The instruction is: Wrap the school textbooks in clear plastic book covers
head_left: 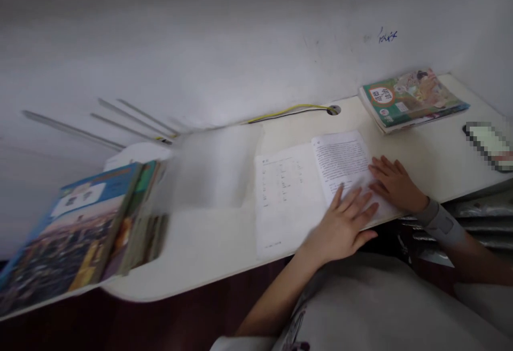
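Note:
An open booklet of printed white pages (296, 190) lies on the white desk (208, 244) in front of me. My left hand (344, 223) rests flat on its right-hand page, fingers stretched out and apart. My right hand (395, 182), with a grey band on the wrist, lies flat on the same page just to the right, its fingers touching those of the left. Neither hand holds anything.
A row of upright books (92, 228) stands at the desk's left end, blurred. A stack of colourful textbooks (412, 97) lies at the back right. A yellow and black cable (288, 110) runs to a desk hole. A pixelated object (491, 145) sits at the far right.

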Demonstrator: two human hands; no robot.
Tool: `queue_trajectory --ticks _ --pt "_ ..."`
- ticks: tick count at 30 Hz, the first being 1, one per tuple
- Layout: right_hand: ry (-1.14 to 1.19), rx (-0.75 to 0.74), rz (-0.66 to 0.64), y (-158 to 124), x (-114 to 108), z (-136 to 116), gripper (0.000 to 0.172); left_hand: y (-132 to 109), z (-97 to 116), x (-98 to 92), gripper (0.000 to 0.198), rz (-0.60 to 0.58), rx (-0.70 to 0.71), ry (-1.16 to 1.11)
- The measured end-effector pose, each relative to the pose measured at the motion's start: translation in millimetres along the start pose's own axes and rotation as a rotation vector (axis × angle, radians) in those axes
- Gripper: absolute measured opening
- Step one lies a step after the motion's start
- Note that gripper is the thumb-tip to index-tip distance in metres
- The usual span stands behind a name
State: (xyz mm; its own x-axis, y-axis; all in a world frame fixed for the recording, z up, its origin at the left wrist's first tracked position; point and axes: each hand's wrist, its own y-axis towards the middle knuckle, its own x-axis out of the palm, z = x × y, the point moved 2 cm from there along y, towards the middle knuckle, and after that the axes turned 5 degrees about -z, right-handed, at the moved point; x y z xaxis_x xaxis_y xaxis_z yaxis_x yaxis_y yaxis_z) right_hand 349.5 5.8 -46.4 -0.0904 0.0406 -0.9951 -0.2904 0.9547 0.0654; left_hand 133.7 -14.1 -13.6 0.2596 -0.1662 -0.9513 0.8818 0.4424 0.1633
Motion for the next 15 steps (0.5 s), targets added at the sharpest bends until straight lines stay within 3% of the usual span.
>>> queue_trajectory --ticks 5,7,10,15 --pt "-0.081 -0.079 0.050 -5 -1 -3 0.047 -76 -57 -14.3 0.049 0.342 -0.700 0.026" --pt "-0.077 -0.142 0.053 -2 0 -7 0.046 -105 -75 -15.4 0.052 0.426 -0.872 -0.046" --pt "-0.057 -0.246 0.053 3 4 -14 0.047 -130 -86 -14.7 0.055 0.476 -0.988 -0.187" --pt "-0.034 -0.256 0.054 6 9 -19 0.048 -140 -87 -12.6 0.058 0.446 -1.026 -0.231"
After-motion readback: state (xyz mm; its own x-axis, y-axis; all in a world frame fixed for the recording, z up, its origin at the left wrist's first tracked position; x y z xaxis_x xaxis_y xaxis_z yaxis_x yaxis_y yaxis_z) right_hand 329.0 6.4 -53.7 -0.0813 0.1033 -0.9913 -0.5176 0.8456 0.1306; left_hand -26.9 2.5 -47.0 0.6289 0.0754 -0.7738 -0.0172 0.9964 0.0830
